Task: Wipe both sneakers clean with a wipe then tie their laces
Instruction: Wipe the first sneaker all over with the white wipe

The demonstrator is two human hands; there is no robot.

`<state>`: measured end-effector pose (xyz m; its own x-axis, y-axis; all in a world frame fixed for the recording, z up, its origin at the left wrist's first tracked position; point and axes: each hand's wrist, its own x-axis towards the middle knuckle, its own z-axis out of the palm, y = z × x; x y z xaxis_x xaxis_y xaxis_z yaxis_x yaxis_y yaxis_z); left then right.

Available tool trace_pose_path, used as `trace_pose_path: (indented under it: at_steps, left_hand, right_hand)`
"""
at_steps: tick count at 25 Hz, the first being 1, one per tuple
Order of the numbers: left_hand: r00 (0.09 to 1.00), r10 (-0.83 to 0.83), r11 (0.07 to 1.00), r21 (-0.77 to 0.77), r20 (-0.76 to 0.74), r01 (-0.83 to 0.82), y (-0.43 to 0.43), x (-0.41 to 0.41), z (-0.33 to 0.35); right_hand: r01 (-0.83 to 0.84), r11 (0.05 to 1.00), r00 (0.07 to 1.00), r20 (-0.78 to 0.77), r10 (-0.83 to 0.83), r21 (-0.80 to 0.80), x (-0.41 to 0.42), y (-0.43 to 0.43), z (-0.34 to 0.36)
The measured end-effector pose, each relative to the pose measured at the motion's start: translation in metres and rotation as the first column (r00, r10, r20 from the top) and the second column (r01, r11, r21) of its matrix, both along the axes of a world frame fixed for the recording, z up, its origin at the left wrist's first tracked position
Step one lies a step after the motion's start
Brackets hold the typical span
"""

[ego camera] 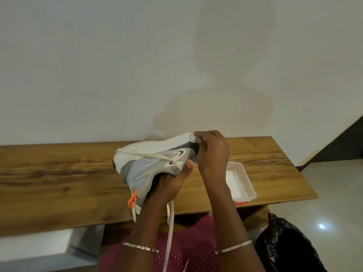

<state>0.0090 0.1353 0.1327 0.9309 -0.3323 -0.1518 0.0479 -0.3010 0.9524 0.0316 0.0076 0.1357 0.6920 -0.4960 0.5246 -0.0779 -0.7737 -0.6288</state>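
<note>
While left hand (169, 183) fingers grip the sneaker (153, 163), right hand (213, 152) fingers pinch its sole, wooden table (59, 177), white wall (98, 65).

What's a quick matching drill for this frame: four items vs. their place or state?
Items:
1. sneaker
2. white tray
3. black bag
4. orange loop

Places or states:
A. on the floor, right of the table
B. held tilted above the table by both hands
C. lying on the table's right end
D. hanging at the shoe's heel

Pairs: 1-B, 2-C, 3-A, 4-D
</note>
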Motion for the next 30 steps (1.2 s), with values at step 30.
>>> trace_pose_path:
  at_steps: [30]
  left_hand:
    - [0.991, -0.071, 0.996, 0.041, -0.114, 0.076, -0.027, 0.026, -0.036]
  right_hand:
    - [0.096, 0.988, 0.987, -0.138, -0.079, 0.122, 0.025, -0.048, -0.057]
